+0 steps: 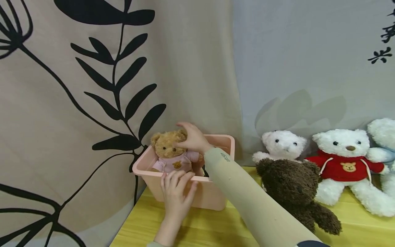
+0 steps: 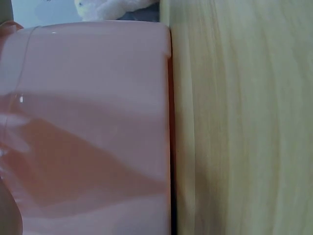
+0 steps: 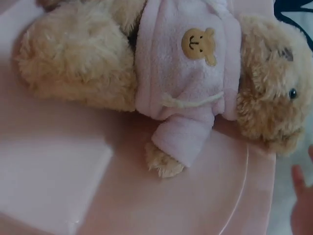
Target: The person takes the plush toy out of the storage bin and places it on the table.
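Observation:
A tan teddy bear [image 1: 166, 147] in a pale pink hoodie with a bear-face patch sits inside a pink plastic bin [image 1: 213, 195]. In the right wrist view the bear's hoodie [image 3: 188, 73] and furry legs lie against the bin's inner wall. My right hand [image 1: 194, 138] reaches over the bin beside the bear's head, thumb and fingers spread apart. At the right edge of that wrist view its fingers stand off the bear's ear. My left hand [image 1: 177, 195] grips the bin's front rim, fingers over the top and thumb on the outside. The left wrist view shows the bin's side wall [image 2: 98, 122].
Right of the bin sit a dark brown bear [image 1: 288, 185], a white bear [image 1: 284, 144], a white bear in a red hoodie [image 1: 347, 164] and a partly cut-off bear in light blue [image 1: 384, 137]. Behind the yellow wood-grain table [image 1: 203, 228] hangs a patterned curtain [image 1: 197, 61].

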The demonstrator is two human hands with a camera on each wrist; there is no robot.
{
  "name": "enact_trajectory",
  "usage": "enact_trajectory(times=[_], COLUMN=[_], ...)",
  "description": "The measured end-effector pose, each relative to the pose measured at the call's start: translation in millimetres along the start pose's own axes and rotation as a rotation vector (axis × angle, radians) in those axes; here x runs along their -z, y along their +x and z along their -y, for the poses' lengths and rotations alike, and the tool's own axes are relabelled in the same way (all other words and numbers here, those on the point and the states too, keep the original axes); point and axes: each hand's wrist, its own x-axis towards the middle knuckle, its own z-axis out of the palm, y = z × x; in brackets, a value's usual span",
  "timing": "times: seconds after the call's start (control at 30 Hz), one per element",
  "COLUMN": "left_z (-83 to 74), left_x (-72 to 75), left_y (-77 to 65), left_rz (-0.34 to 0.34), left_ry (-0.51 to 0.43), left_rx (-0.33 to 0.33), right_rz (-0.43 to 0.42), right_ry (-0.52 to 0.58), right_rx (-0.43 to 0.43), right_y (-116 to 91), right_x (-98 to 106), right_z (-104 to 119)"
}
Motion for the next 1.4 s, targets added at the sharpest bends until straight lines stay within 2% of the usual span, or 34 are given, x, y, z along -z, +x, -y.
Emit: enact_trajectory(times=[0.17,0.3,0.47,0.57,0.67,0.9,1.1,1.4], left_z=[0.3,0.6,0.9,0.8,0.6,0.5,-0.2,-0.3], left_x=[1.6,3.1,4.3,4.8,5.0,4.6,2.6,0.7], left_y=[-0.8,-1.7,0.6,2.2,2.9,0.7,-1.0,-0.4], left_rz=[0.0,-0.006,-0.017,-0.024,-0.027,-0.023,-0.019,-0.021], left_ry=[0.007,0.006,-0.002,-0.006,-0.008,-0.004,-0.006,-0.003], left_rx=[-0.005,-0.004,-0.008,-0.015,-0.014,-0.005,-0.005,-0.013], right_rz=[0.205,0.286,0.294,0.278,0.264,0.28,0.283,0.25], right_ry=[-0.026,-0.175,-0.338,-0.384,-0.394,-0.32,-0.445,-0.495], right_rx=[-0.004,-0.007,0.006,-0.006,-0.013,-0.021,0.004,-0.02], right_y=[-2,-3,-3,-3,-2,-3,-7,-6], right_x=[-6,-8,-7,-6,-7,-8,-7,-7], right_z=[5,7,11,11,10,8,4,1])
